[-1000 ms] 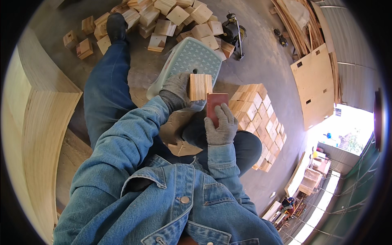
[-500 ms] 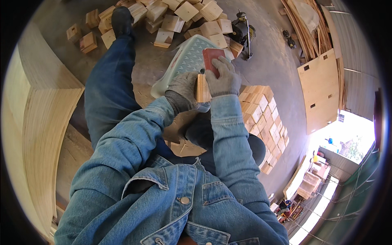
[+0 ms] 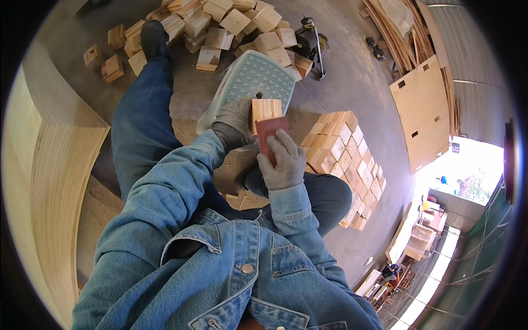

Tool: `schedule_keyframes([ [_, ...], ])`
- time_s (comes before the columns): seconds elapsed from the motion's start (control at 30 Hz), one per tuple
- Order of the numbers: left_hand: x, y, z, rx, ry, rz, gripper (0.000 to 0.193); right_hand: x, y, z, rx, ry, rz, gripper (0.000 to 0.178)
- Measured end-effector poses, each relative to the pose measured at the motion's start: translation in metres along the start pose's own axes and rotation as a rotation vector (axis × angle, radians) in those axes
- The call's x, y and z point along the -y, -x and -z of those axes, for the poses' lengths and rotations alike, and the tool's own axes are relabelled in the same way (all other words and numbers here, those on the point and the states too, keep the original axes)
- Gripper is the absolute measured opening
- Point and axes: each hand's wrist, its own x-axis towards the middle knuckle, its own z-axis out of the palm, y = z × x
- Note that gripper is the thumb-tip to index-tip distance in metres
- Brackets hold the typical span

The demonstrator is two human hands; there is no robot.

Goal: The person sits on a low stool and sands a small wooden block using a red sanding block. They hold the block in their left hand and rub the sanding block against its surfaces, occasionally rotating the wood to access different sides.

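Observation:
My left hand (image 3: pixel 234 118), in a grey knit glove, is closed around a layered wooden block (image 3: pixel 267 108) and holds it over the near part of a pale green plastic stool (image 3: pixel 263 72). Against the block's near right side lies a flat reddish-brown sanding block (image 3: pixel 269 135). My gloved right hand (image 3: pixel 284 162) grips that sanding block from the near side, fingers laid over its face. The palm side of the left hand is hidden.
Loose wooden blocks (image 3: pixel 220 38) lie heaped beyond the stool. A neat stack of blocks (image 3: pixel 346 154) stands right of my knee. Large plywood sheets (image 3: pixel 60 159) rise on the left. A black power tool (image 3: pixel 312 47) sits on the floor, far right of the stool.
My right hand has drawn the sanding block toward me, from past the wooden block to its near side. The wooden block has turned, showing a broader layered face.

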Motion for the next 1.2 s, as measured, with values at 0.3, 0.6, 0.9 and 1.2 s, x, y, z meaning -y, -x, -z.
schedule_keyframes([
  [0.3, 0.003, 0.001, -0.006, -0.022, 0.025, 0.005, 0.089, -0.002, -0.009, -0.001, -0.032, -0.032, 0.017, 0.047],
  [0.6, 0.004, 0.003, -0.005, -0.014, 0.064, 0.03, 0.104, -0.016, -0.126, -0.046, 0.029, 0.053, -0.08, 0.043],
  [0.9, 0.008, 0.004, -0.003, -0.038, 0.129, 0.01, 0.093, -0.009, -0.082, -0.033, 0.012, 0.07, -0.017, 0.05],
  [1.2, 0.003, 0.001, -0.005, -0.008, 0.139, 0.061, 0.086, 0.003, 0.024, 0.008, 0.027, -0.008, 0.033, 0.052],
])
